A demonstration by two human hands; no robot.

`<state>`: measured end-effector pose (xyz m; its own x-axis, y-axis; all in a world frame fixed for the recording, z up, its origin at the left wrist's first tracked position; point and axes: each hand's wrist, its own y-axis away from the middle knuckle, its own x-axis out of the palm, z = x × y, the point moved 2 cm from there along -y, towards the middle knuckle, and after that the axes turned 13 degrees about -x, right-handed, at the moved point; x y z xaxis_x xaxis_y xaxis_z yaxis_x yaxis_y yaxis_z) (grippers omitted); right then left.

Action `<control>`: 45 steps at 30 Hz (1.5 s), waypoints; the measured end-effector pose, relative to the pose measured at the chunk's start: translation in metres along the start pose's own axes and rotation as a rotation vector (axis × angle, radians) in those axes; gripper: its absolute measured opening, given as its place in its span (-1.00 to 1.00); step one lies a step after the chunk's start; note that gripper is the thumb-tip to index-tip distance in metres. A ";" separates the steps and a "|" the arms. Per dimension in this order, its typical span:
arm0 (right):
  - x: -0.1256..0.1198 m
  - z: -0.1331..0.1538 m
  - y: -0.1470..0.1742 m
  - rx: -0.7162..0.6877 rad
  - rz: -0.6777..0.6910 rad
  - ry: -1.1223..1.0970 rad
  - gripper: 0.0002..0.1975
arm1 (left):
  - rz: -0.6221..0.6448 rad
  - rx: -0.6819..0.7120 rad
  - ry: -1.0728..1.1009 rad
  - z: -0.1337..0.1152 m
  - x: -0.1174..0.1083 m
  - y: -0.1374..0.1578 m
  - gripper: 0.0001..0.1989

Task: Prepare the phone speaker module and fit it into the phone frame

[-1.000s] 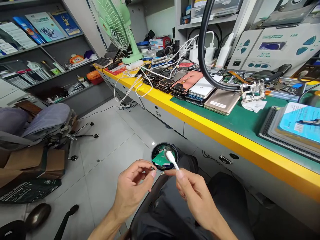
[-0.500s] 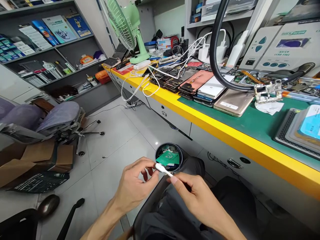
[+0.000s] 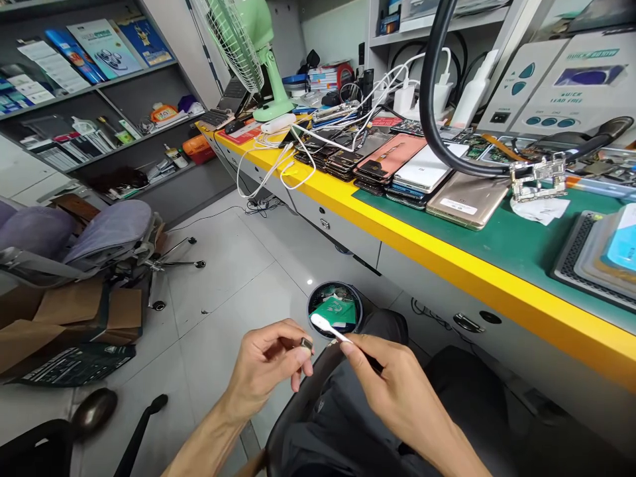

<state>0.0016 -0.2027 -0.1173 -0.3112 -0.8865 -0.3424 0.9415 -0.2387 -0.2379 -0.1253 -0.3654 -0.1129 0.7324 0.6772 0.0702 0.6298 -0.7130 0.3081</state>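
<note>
My left hand (image 3: 271, 358) pinches a small, dark, metallic-looking block (image 3: 307, 344) between thumb and fingertips. What exactly this block is, I cannot make out. Held by its thin stick in my right hand (image 3: 392, 377) is a white cotton swab (image 3: 324, 322), its thick head pointing up and to the left. The swab head is apart from the block, a little above and to the right of it. Both hands are over my lap, in front of a round waste bin (image 3: 362, 308) with green and white scraps inside.
A workbench with a yellow edge (image 3: 447, 271) runs along the right, bearing stacked phones (image 3: 390, 162), a gold phone (image 3: 467, 199) and a soldering station (image 3: 571, 86). A black hose (image 3: 427, 99) arches over it. A green fan (image 3: 271, 79) stands farther back. Chairs (image 3: 109, 232) and cardboard boxes (image 3: 69, 305) are left.
The swab head has come away from my left fingertips. My left hand has turned slightly, and the small dark block now shows between its fingers. The view has shifted a little.
</note>
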 end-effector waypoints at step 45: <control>0.013 0.013 0.014 0.206 0.156 -0.495 -0.49 | 0.317 0.036 0.414 0.007 0.006 -0.006 -0.94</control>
<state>0.0120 -0.2227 -0.1133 -0.1156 -0.9860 0.1199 0.9928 -0.1187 -0.0189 -0.1231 -0.3585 -0.1206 0.7291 0.4372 0.5266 0.4079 -0.8954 0.1787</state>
